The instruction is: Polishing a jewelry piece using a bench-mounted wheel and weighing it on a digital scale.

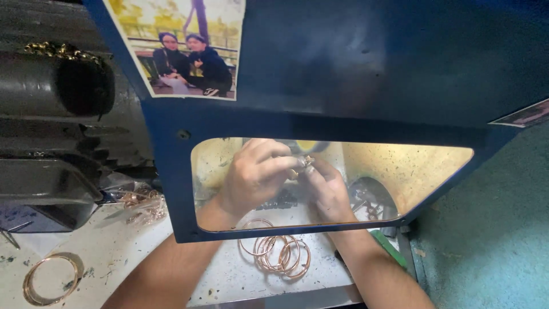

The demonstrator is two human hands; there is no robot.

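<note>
Both grips are closed on one small gold-coloured piece (pixel 305 162), which is pinched between the fingertips of the left hand (pixel 255 174) and the right hand (pixel 329 189). The piece is seen through the clear window (pixel 412 169) of a dark blue guard panel (pixel 372 68), and it is held behind that window, near its upper middle. What kind of piece it is cannot be told. Just below the window's lower edge, a heap of copper-coloured bangles (pixel 277 252) is laid on the white bench (pixel 137 252), between the two forearms. Well to the left of the window, at the bench's near corner, a single bangle (pixel 50 279) is laid flat. Left of the panel, a tangle of thin metal pieces (pixel 143 203) is seen beside a dark machine housing (pixel 46 189). A photograph (pixel 183 46) is stuck to the panel above the window.
</note>
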